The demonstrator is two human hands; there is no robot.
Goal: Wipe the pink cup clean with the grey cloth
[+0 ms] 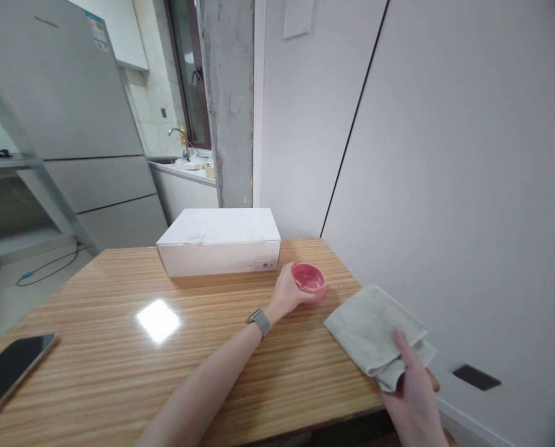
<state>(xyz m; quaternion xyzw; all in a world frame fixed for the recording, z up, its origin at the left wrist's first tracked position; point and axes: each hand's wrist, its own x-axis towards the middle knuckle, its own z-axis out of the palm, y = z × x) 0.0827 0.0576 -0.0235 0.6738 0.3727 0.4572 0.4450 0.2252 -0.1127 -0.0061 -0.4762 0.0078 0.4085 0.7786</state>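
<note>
- The right hand (410, 391), nearest the camera, pinches the grey cloth (375, 329) at the table's edge, fingers closed narrowly on its folds.
- The striped wooden table (95, 347) bears everything below.
- A white cardboard box (219, 248) lies at the table's far edge.
- The left hand (287, 292) cups a pink ceramic bowl (309, 279), fingers spread wide around its underside, just in front of the box and tilted toward the camera.
- A black phone (10, 372) lies at the near left corner.
- A grey-strapped watch (259, 321) circles the left wrist.
</note>
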